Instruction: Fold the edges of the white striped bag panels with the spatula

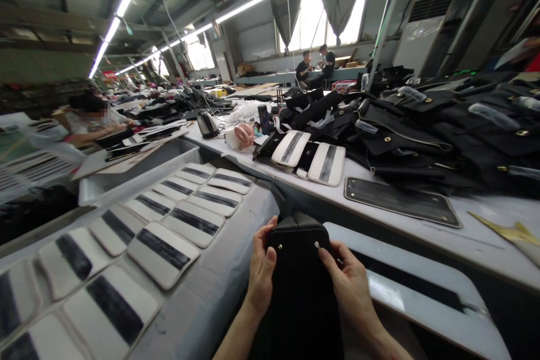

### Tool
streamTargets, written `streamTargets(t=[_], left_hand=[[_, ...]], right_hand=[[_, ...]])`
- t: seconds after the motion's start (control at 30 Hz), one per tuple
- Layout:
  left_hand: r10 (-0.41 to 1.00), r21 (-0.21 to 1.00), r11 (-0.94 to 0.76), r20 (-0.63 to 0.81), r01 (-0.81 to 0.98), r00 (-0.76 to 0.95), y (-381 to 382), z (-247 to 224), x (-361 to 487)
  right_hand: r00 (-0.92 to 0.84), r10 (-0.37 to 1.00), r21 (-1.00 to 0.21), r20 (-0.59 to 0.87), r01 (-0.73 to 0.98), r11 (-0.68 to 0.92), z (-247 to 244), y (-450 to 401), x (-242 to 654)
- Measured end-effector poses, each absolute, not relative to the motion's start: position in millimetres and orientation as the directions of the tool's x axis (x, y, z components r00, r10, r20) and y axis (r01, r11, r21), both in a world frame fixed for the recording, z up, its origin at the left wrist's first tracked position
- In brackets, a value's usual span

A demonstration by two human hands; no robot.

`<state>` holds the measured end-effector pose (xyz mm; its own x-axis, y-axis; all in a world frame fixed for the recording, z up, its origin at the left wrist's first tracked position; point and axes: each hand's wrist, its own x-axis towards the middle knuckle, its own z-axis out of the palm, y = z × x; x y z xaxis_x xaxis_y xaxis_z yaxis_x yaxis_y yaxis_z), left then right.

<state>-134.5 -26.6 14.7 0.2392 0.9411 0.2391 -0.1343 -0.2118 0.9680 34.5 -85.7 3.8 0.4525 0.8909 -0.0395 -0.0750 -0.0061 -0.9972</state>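
A black bag [301, 287] is held up in front of me, its narrow end facing me with two small metal studs near the upper corners. My left hand [262, 270] is closed around its left edge, the thumb on the near face below the left stud. On the opposite side, my right hand [352, 278] grips the right edge, and its thumb tip touches the face just under the right stud [316, 244]. The fingers behind the bag are partly hidden. Behind my right hand lies a long whitish panel with a black strip [400, 270].
Several white panels with black stripes [162, 250] lie in rows on the covered table at left. Across the bench are more striped panels [327, 163], a black base panel [400, 201], piled black bags [409, 124], a pink fan [243, 134] and a kettle [207, 124]. People sit farther back.
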Motion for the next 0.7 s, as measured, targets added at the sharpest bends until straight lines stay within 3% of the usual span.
streamTargets(t=[0.1,0.17,0.3,0.4,0.5,0.7], left_hand=[[0.934,0.986,-0.112,0.147,-0.122,0.325,-11.0,22.3,-136.4],[0.944,0.989,-0.083,0.117,-0.120,0.308,-7.4,21.8,-137.0],[0.944,0.987,-0.048,0.096,-0.156,0.316,-0.7,25.6,-139.5],[0.915,0.993,-0.010,0.057,-0.119,0.398,13.9,40.1,-142.6],[0.862,0.999,-0.024,-0.003,0.047,0.506,34.3,58.6,-146.2],[0.655,0.898,-0.294,-0.060,0.327,0.753,65.4,82.0,-142.1]], right_hand=[[0.432,0.902,-0.998,0.022,0.069,-0.008,9.4,-83.4,41.7],[0.379,0.911,-0.964,0.161,0.259,0.063,17.4,-78.6,47.3],[0.099,0.909,-0.787,0.404,0.544,0.290,33.2,-63.3,50.5],[0.028,0.858,-0.696,0.512,0.599,0.396,35.2,-56.1,43.3],[0.030,0.767,-0.600,0.641,0.643,0.476,31.6,-57.6,33.6],[-0.092,0.714,-0.513,0.694,0.633,0.580,34.4,-64.1,29.4]])
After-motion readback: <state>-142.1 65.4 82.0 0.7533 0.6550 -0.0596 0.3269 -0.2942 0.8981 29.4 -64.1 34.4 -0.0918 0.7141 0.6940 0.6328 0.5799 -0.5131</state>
